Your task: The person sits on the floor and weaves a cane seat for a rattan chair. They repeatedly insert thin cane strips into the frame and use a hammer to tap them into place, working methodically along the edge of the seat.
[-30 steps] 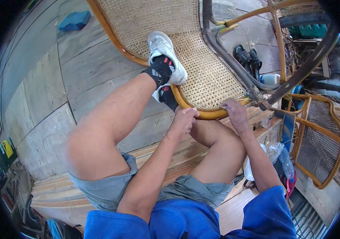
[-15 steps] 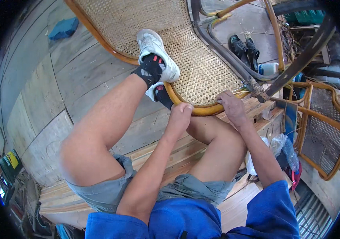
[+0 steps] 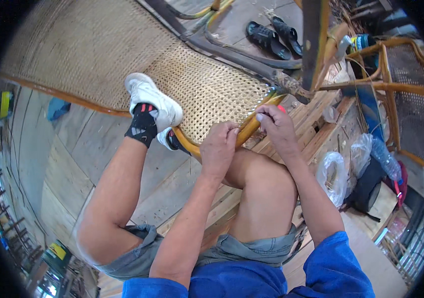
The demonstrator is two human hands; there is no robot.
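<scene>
A curved seat of woven cane (image 3: 217, 92) with a varnished rattan rim (image 3: 190, 146) rests over my right knee. My left hand (image 3: 219, 149) lies on this rim, thumb and fingertips pinched together near the weave's edge; whatever they pinch is too small to make out. My right hand (image 3: 277, 130) is just to the right, by the rim's corner, its fingers curled closed. Behind its knuckles shows a bit of something red (image 3: 281, 108), mostly hidden. A white shoe (image 3: 155, 102) on my foot presses on the cane.
Dark rattan poles (image 3: 251, 59) rise at the far side. Black sandals (image 3: 271, 39) lie on the floor beyond. Wooden planks (image 3: 316, 130) run under my legs. To the right are plastic bags (image 3: 332, 176), a plastic bottle (image 3: 386, 161) and another cane-panelled frame (image 3: 405, 111).
The view has swung, so the seat appears further left. My left hand has moved from gripping the rim's outside to pinching at its inner edge. Something red now shows by my right hand.
</scene>
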